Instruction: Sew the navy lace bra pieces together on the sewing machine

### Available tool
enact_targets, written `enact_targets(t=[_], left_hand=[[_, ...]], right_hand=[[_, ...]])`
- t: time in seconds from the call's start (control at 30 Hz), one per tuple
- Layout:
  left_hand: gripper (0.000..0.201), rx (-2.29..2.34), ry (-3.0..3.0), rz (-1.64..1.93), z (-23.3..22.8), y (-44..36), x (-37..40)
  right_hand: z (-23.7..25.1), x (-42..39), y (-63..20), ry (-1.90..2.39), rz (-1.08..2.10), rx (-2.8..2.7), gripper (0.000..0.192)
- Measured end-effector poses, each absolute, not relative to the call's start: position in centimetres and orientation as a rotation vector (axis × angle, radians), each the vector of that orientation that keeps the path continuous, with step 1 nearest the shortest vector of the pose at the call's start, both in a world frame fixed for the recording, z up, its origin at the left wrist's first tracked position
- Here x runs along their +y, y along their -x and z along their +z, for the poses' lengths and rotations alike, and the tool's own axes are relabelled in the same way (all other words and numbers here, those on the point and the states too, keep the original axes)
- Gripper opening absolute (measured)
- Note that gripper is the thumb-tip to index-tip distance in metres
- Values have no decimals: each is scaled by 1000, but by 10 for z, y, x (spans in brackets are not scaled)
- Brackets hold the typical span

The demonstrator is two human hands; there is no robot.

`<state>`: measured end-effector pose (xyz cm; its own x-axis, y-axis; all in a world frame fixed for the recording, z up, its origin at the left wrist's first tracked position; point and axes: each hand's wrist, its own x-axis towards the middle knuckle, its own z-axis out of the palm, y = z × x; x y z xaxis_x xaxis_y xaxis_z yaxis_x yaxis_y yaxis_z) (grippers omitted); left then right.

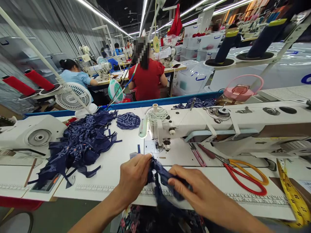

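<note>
Your right hand (pixel 201 191) pinches the near end of the navy patterned fabric piece (pixel 162 181) between thumb and fingers, and your left hand (pixel 133 174) is closed on its far end, knuckles pointing at the presser foot (pixel 166 144). That piece lies across the printed ruler (pixel 97 188) at the table's front edge and hangs off toward your lap, so its weight could drag it askew if either grip slackens. Your left fingertips sit near the needle area; push on too far and they risk being caught. Just right of your hands, the red-and-yellow scissors (pixel 243 174) and the pink snips (pixel 196 154) lie open on the table, where a trailing edge could snag. Left, the heap of navy pieces (pixel 80 145) sprawls loosely and a strip could tangle with yours. Farther off, the white desk fan (pixel 71 97) may flutter light cloth
</note>
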<state>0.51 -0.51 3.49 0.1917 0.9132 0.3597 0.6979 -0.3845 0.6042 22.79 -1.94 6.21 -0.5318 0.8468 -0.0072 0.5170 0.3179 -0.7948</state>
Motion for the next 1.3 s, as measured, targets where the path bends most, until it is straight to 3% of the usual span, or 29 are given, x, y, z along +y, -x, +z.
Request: enact_targets(t=[0.1,0.17,0.33,0.53,0.63,0.77,0.93,1.03,1.2,1.3], left_hand=[[20,1387,-1888,1188,27,-5,-2],[19,1246,-1610,1210,20,-2,-2],[18,1196,-1296,1186,4,7,-10],[16,1178,-1436,1167,0,3,-17],[21,1196,-1669,1214,4,4,-22],[41,1164,-2087,1237,7,7,-27],[24,1148,-2167,1276,-1,2,-21],[18,1174,-2032,1262,1,3,-20],[14,1219,-1941,1295,6,8,-22],[14,1231,-1978,1298,4,8,-23]], right_hand=[[76,-34,-204,864,1417,-2184,22],[71,-39,-192,737,1482,-2163,25],[25,-27,-177,1093,903,-1952,13],[0,-16,-169,1083,374,-1960,9],[1,-14,-170,1098,330,-1989,9],[3,-12,-174,1079,367,-1990,10],[4,-16,-180,1083,375,-1975,9],[4,-22,-187,1064,549,-1920,6],[-8,-29,-196,1224,1257,-1667,13],[-16,-30,-188,1232,1334,-1711,5]])
